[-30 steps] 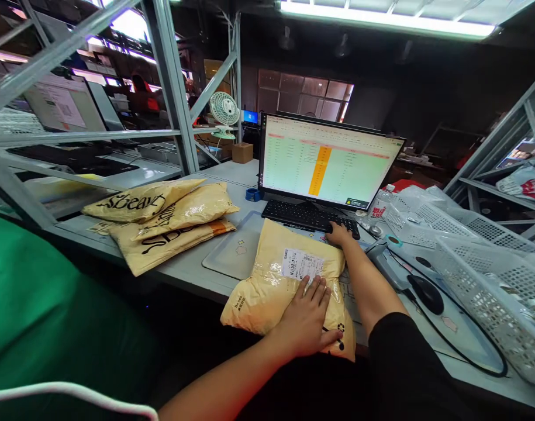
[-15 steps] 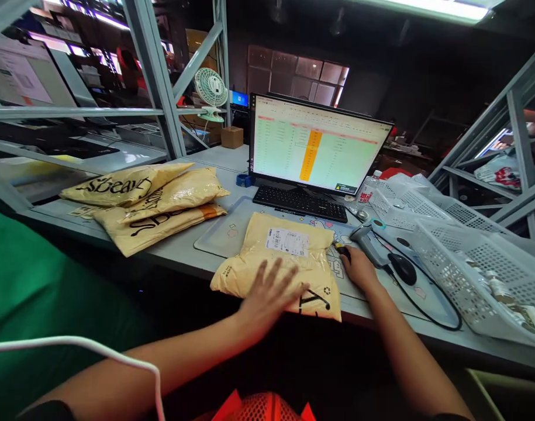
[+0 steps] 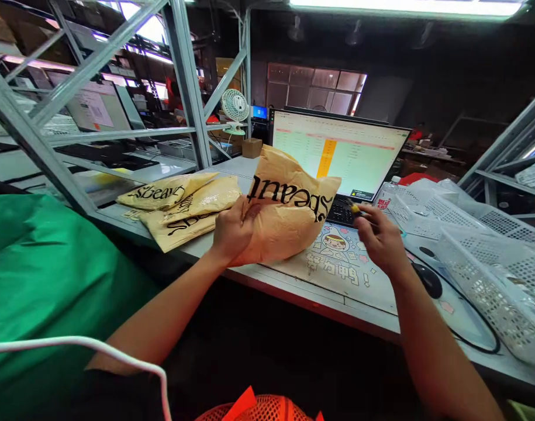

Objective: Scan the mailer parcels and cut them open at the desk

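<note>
My left hand [image 3: 235,231] is closed on the left edge of a yellow mailer bag [image 3: 285,228], which is tilted up above the desk mat. Black "sbeaut" lettering shows upside down on the side facing me. To the right of the bag, my right hand [image 3: 381,240] is raised with bent fingers around a small yellow-and-black tool [image 3: 355,209]. Its thin dark end points left; its exact kind is unclear. More yellow mailer bags [image 3: 179,204] lie piled on the desk to the left. The held bag covers part of the monitor [image 3: 359,146] and keyboard [image 3: 341,211].
White perforated baskets [image 3: 490,275] line the right side, beside a black mouse [image 3: 427,279] and a looping cable. A patterned mat [image 3: 337,257] covers the desk. Metal rack posts [image 3: 190,88] and a clip fan [image 3: 234,105] stand back left. Green fabric [image 3: 52,275] hangs at near left.
The mailer bag, flat with its label up under my open left hand before, is now gripped, lifted and turned over. My right hand has risen off the mat with the small tool.
</note>
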The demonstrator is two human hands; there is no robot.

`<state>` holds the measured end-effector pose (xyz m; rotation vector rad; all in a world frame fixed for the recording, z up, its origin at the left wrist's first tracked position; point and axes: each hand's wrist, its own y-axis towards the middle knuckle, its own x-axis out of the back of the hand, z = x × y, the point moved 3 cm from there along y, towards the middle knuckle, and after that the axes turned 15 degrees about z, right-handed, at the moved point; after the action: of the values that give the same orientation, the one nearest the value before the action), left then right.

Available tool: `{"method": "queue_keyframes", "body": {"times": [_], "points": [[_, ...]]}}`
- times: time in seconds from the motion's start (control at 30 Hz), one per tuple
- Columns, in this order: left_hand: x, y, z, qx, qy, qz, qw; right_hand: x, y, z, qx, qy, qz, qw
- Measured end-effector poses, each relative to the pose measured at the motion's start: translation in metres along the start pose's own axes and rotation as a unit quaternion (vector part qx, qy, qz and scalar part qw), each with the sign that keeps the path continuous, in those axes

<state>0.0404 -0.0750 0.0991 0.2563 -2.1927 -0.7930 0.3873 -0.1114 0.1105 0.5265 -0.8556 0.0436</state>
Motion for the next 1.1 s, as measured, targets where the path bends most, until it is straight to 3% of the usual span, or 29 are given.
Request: {"method": "queue_keyframes", "body": {"times": [0.1,0.17,0.2,0.27,0.4,0.5,0.63,0.77,0.87,0.9,0.97,1.03,1.1], "points": [[-0.011,-0.009,-0.01,-0.035,0.009,0.005,0.999,0.0,0.026,0.078,0.114,-0.016,0.04,0.993],[-0.013,-0.016,-0.013,-0.072,0.017,0.002,0.997,-0.003,0.042,0.101,0.163,-0.043,0.057,0.984],[-0.012,-0.02,-0.012,-0.095,0.021,-0.009,0.995,-0.003,0.049,0.1,0.17,-0.058,0.062,0.982],[-0.008,-0.027,-0.009,-0.147,0.028,-0.046,0.988,-0.002,0.058,0.077,0.149,-0.086,0.068,0.983],[-0.004,-0.037,0.0,-0.185,0.033,-0.072,0.979,0.006,0.064,-0.007,0.011,-0.137,0.074,0.988],[-0.005,-0.04,0.009,-0.106,0.003,-0.07,0.992,0.01,0.057,-0.052,-0.04,-0.165,0.04,0.985],[-0.003,-0.044,0.032,0.02,-0.075,-0.055,0.995,0.003,0.024,-0.088,-0.079,-0.197,-0.004,0.977],[0.008,-0.038,0.05,0.0,-0.185,0.0,0.983,-0.035,-0.028,-0.135,-0.229,-0.249,0.117,0.934],[0.027,-0.022,0.047,-0.022,-0.184,-0.031,0.982,-0.057,-0.052,-0.152,-0.261,-0.309,0.173,0.898],[0.034,-0.015,0.043,-0.02,-0.164,-0.045,0.985,-0.058,-0.052,-0.15,-0.255,-0.319,0.165,0.898],[0.044,-0.002,0.029,-0.014,-0.132,-0.061,0.989,-0.053,-0.041,-0.128,-0.209,-0.303,0.096,0.925],[0.05,0.007,0.012,-0.026,-0.118,-0.078,0.99,-0.042,-0.02,-0.083,-0.097,-0.246,-0.012,0.964],[0.051,0.009,-0.005,-0.076,-0.113,-0.122,0.983,-0.033,0.002,-0.025,0.049,-0.187,-0.091,0.977]]}}
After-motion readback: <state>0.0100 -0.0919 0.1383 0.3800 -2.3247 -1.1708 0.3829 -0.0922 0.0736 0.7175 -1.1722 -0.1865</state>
